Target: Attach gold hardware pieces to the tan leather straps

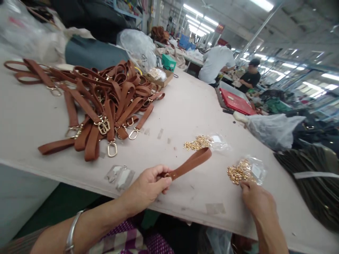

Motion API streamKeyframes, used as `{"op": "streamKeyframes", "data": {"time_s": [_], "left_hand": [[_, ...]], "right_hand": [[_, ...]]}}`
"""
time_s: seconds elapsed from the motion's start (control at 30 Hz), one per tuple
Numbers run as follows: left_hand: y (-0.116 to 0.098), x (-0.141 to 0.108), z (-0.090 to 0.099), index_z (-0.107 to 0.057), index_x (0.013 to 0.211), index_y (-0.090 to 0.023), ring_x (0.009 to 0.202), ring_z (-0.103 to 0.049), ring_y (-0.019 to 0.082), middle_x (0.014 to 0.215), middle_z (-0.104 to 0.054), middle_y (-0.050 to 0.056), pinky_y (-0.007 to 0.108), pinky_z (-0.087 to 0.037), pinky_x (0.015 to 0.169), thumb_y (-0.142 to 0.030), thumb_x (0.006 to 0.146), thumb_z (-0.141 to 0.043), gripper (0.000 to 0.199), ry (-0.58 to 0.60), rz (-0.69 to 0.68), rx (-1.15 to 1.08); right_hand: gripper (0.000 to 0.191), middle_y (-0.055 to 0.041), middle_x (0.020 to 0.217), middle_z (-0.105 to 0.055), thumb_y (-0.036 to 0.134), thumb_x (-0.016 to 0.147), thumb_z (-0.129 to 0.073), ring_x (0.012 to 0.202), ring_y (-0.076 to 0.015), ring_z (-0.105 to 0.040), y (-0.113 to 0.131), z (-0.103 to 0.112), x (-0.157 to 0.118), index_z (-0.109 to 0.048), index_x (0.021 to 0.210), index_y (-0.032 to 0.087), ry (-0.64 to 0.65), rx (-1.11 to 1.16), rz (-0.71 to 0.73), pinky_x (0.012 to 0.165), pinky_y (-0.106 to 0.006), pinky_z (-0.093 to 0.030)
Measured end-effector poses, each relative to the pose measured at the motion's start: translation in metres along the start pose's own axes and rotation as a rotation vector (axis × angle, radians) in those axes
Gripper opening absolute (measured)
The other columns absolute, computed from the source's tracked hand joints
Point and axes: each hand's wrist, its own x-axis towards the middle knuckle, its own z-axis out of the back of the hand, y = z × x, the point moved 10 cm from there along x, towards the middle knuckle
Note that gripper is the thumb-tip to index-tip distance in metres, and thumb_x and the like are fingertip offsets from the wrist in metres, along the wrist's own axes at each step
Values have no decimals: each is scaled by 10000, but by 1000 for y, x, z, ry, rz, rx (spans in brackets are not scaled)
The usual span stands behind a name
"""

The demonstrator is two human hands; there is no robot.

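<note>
One strap (192,164) (brown, looped) juts from the left hand (151,184).

Tan-brown wrist straps (92,106) at ten o'clock carry pale-gold clasps (103,126); the held strap (192,164), five o'clock, matches their brown. Metal fittings (240,171) at four — bright gold. Silver bangle (71,234) at eight; purple-and-white checked cloth (119,243) at seven; red tray (235,101) at two; green box (168,62) at twelve — tabletop (185,106) pinkish-grey.
</note>
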Motion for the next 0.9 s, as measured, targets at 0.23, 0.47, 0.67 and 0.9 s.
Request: {"op": "streamKeyframes", "data": {"time_s": [0.23,0.47,0.67,0.9], "left_hand": [[-2,-6,5,-623,1007,-180,627,-485,107,694,-503,-65,229,-404,600,-273,859,-532,197,-56,-107,59],[-11,-11,2,-650,994,-180,634,-512,118,747,-553,-32,229,-420,574,-253,885,-526,180,-80,-195,121],[-14,-15,2,-682,963,-179,668,-551,118,875,-585,2,234,-453,600,-220,901,-517,180,-99,-260,187],[-19,-15,0,-712,984,-169,662,-550,118,868,-584,13,226,-446,586,-190,889,-527,208,-95,-274,231]], "right_hand": [[347,-96,894,-752,435,856,-507,813,-272,-697,40,34,-49,-716,993,195,-116,243,-60,719,-350,-509],[122,-15,887,-724,303,906,-581,787,-157,-677,201,64,-142,-675,938,232,-160,970,415,732,-249,-522],[141,-25,969,-708,196,932,-537,893,-163,-666,230,65,-146,-650,1006,235,-182,999,518,785,-273,-521],[181,-27,945,-714,124,916,-545,889,-169,-666,230,73,-152,-649,1022,228,-289,943,600,807,-294,-523]]}}
